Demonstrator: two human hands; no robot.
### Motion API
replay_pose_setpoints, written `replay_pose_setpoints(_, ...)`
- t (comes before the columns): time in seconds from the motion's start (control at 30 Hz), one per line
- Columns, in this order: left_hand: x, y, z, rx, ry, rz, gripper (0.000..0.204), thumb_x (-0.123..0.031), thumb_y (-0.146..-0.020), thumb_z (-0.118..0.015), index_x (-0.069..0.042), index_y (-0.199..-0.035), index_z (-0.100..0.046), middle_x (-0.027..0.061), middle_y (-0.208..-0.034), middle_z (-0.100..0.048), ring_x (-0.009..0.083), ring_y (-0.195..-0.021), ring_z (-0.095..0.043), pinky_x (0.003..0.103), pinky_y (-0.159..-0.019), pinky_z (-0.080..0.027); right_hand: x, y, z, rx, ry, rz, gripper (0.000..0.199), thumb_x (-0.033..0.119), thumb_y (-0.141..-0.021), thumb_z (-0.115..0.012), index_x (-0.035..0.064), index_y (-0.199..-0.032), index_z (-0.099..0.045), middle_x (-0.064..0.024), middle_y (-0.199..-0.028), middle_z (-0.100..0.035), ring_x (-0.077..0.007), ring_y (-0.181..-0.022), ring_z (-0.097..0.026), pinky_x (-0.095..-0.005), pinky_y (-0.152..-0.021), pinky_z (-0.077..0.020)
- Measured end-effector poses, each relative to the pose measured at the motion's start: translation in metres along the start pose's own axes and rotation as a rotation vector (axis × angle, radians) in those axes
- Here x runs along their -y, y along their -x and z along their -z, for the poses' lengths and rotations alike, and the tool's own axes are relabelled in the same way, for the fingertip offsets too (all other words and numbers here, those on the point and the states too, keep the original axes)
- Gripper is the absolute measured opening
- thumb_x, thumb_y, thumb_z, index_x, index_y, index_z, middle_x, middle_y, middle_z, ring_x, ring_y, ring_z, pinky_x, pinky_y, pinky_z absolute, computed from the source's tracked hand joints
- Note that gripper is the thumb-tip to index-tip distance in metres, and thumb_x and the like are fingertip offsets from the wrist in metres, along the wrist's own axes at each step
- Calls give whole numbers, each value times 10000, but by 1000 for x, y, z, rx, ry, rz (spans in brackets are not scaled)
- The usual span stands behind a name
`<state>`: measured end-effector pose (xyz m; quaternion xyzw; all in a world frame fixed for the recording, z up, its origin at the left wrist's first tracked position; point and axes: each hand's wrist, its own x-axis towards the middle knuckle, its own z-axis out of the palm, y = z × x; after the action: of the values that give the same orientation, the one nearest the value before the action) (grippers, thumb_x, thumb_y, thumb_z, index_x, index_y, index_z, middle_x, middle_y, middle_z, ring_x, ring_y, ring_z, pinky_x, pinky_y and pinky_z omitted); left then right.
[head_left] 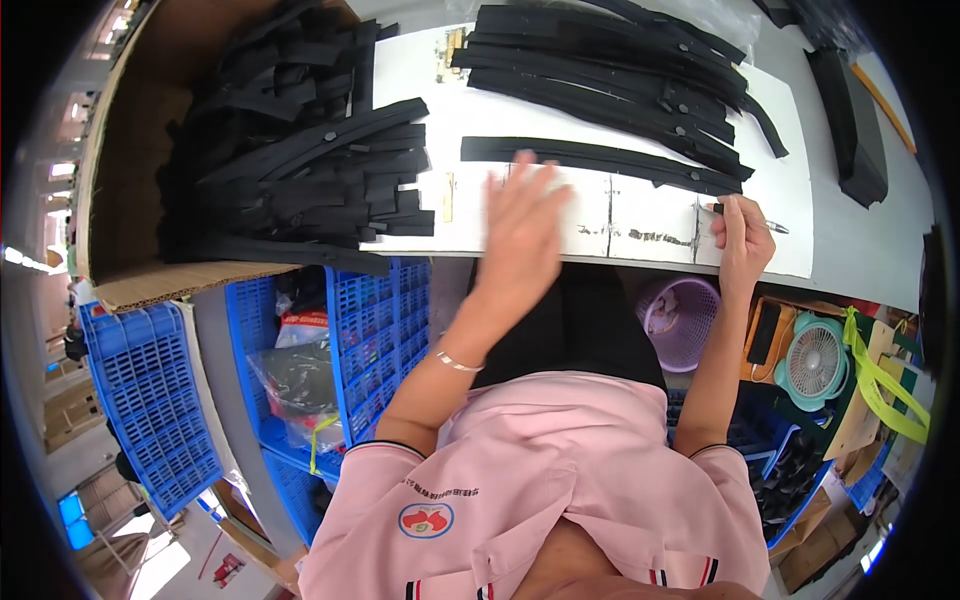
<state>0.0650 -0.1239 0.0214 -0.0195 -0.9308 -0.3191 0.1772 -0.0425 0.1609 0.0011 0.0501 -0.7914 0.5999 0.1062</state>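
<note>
The white board (460, 235) is the landmark here. Along its middle, nearly parallel to its near edge, lies a black strip (585, 155); a second edge toward its right end suggests more than one layer. It seems laid flat and lengthwise so that its long edge sits against the upper ends of the black lines (610, 215) drawn on the board, which look like position guides.

The left hand (525, 225) is over the board's left half, empty as far as can be seen, its fingers spread and blurred. The fingertips overlap the strip; whether they press on it I cannot tell. The flat, open hand would suit steadying or smoothing cloth.

The right hand (742, 238) is at the board's right part, pinching a pen (777, 227) between thumb and fingers. The dark end points left, just below the strip's right end; a grip so near that end probably gives fine control.

At the board's far side lies a bundle (600, 75) of similar strips, apparently kept parallel for order. Left of the board, a cardboard box (135, 150) holds a looser pile (290, 180), which spills onto the board. Below the board's near edge stands a purple basket (683, 345).
</note>
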Motion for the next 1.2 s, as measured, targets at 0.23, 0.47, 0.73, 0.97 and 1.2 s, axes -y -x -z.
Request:
replay_pose_setpoints(0.23,84,25,71,-241,-389,197,425,24,-919,-576,-61,-1319,-691,148,-1440,-609,347,-1455,-451,543,-1274,-175,2,1,-5,21,-5,5,132,118,-1022,-661,22,-1021,-751,13,-711,-619,-23,-588,-470,-199,-525,-340)
replay_pose_setpoints(0.47,94,24,92,-14,-472,207,381,-52,-963,-612,-38,-1340,-664,161,-1461,-585,367,-1467,-419,574,-1266,-165,-1,3,1,35,19,8,139,116,-1022,-661,29,-1068,-760,10,-752,-657,-17,-633,-533,-192,-549,-368)
replay_pose_setpoints(0.73,98,27,123,76,-618,63,293,-154,-944,-726,-188,-1234,-755,74,-1507,-562,345,-1520,-355,582,-1264,-119,17,-10,-20,118,183,314,267,74,-1010,-657,70,-1267,-729,-51,-990,-773,-125,-843,-666,-275,-746,-543)
replay_pose_setpoints(0.97,86,-2,87,-33,-465,-42,8,-94,-945,-706,-98,-951,-702,70,-1426,-638,329,-1483,-428,555,-1264,-141,13,-8,-17,54,372,362,267,126,-971,-704,126,-1235,-744,0,-976,-772,-144,-819,-660,-275,-673,-532)
replay_pose_setpoints(1.2,13,-46,-11,-85,17,-117,115,-30,-875,-742,-52,-982,-704,104,-1082,-725,313,-1072,-662,449,-1076,-452,17,-8,-21,35,387,406,225,119,-974,-699,98,-1193,-744,-9,-975,-773,-157,-818,-666,-280,-681,-536)
